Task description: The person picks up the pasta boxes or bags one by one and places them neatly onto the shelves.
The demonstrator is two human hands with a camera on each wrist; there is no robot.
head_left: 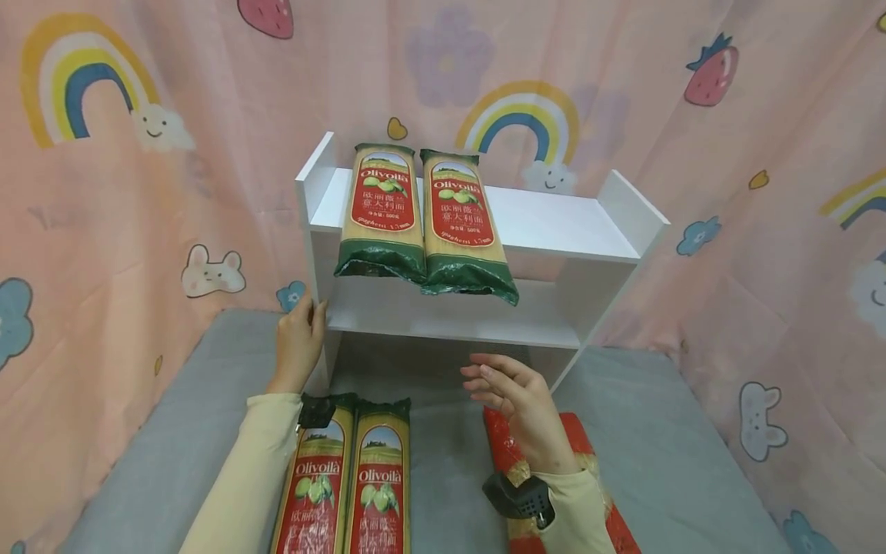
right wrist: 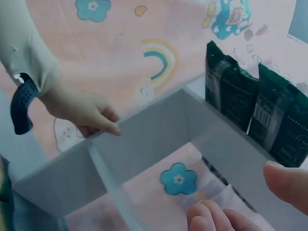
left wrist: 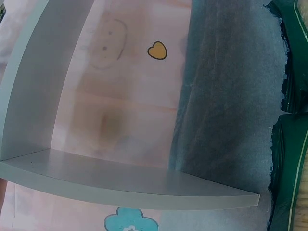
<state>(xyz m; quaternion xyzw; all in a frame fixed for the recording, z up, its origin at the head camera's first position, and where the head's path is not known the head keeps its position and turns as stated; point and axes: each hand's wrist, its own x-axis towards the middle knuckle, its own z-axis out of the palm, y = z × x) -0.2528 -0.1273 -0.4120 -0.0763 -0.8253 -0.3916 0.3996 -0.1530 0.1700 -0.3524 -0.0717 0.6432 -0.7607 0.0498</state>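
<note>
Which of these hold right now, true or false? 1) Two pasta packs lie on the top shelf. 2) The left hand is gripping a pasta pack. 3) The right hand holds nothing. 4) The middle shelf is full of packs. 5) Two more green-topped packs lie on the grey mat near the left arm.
1) Two pasta packs lie on the top shelf, their ends hanging over its front edge: true.
2) False. The left hand rests on the left side panel of the shelf unit.
3) True. The right hand hovers with relaxed fingers above a red pack.
4) False. The middle shelf has no packs on it.
5) True. Two packs lie on the grey mat.
</note>
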